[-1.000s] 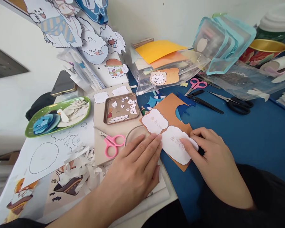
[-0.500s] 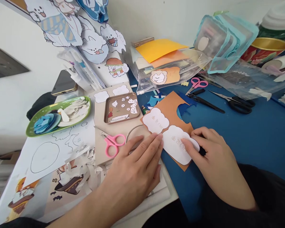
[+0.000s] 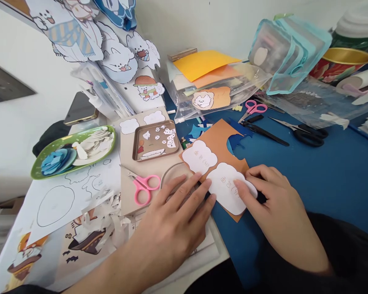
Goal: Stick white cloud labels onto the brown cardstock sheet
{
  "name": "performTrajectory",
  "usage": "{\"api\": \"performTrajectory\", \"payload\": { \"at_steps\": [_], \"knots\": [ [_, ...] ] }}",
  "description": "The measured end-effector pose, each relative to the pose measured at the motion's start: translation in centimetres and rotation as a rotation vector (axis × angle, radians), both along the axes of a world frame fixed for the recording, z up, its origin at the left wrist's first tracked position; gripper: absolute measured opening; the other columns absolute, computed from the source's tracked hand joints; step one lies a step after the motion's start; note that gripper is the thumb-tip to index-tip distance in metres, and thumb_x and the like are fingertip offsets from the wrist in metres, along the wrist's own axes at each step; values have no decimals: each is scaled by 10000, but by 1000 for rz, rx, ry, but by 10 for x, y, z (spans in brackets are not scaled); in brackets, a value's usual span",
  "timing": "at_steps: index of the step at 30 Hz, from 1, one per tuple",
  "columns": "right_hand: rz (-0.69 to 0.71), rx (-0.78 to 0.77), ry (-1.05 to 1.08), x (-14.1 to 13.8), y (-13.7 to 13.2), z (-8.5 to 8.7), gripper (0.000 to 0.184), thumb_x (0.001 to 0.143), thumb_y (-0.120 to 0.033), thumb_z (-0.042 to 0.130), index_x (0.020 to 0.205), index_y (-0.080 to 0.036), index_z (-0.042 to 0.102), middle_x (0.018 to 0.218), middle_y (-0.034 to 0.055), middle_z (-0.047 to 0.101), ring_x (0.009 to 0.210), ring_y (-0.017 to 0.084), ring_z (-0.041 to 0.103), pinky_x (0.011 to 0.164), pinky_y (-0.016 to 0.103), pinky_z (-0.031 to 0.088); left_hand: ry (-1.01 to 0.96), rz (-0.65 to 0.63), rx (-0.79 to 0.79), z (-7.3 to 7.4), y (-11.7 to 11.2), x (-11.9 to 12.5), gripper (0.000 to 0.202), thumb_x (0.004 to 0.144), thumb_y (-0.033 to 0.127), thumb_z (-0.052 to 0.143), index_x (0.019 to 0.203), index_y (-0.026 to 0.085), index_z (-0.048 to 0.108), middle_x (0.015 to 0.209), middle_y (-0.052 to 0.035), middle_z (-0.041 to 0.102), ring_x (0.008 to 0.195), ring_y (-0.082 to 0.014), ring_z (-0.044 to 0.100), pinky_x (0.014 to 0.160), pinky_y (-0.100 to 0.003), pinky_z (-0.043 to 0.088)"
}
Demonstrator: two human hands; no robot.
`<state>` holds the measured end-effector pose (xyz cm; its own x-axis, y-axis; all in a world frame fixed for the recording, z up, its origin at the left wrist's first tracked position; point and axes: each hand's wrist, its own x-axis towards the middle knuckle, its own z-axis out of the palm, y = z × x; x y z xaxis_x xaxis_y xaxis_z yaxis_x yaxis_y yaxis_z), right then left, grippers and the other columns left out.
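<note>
Single view, head-worn: we look forward and down, at close range, over the bare left hand (image 3: 174,218) and bare right hand (image 3: 277,210) onto the flat blue counter (image 3: 325,175), plain pale wall (image 3: 199,24) behind.

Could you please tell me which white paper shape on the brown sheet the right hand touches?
The larger shape; the right hand has its thumb on it. The smaller shape lies clear of that hand.

Loose right sleeve of black fabric (image 3: 343,249); to its left, black garment cloth (image 3: 217,279); farther left, the left sleeve (image 3: 30,289), also black, leaving the forearm (image 3: 113,261) bare.
</note>
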<state>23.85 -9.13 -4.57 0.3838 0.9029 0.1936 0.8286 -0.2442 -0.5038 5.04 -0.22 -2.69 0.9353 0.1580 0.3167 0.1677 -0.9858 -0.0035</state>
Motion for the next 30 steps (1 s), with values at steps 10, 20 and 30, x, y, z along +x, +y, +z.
{"api": "performTrajectory", "payload": {
  "at_steps": [10, 20, 30],
  "knots": [
    [46, -5, 8, 3, -16, 14, 341, 893, -397, 519, 634, -218, 652, 831, 20, 640, 772, 189, 601, 671, 330, 431, 38, 37, -5, -3, -2, 2, 296, 873, 138, 532, 1142, 130, 655, 1297, -137, 609, 1229, -346, 529, 970, -521, 469],
    [-7, -178, -89, -8, -20, 33, 425, 905, -505, 421, 650, -261, 657, 884, 1, 694, 768, 228, 644, 636, 370, 434, 17, 44, 19, -5, -5, 2, 291, 885, 152, 515, 1138, 130, 657, 1294, -137, 611, 1212, -343, 544, 959, -509, 471],
    [-1, -276, 192, 22, 19, 29, 321, 836, -518, 514, 794, -236, 661, 706, -1, 653, 633, 175, 577, 565, 303, 411, 4, 35, 28, -9, -3, -1, 309, 887, 155, 509, 1163, 124, 645, 1307, -151, 598, 1239, -347, 521, 979, -523, 463]
  ]
}}
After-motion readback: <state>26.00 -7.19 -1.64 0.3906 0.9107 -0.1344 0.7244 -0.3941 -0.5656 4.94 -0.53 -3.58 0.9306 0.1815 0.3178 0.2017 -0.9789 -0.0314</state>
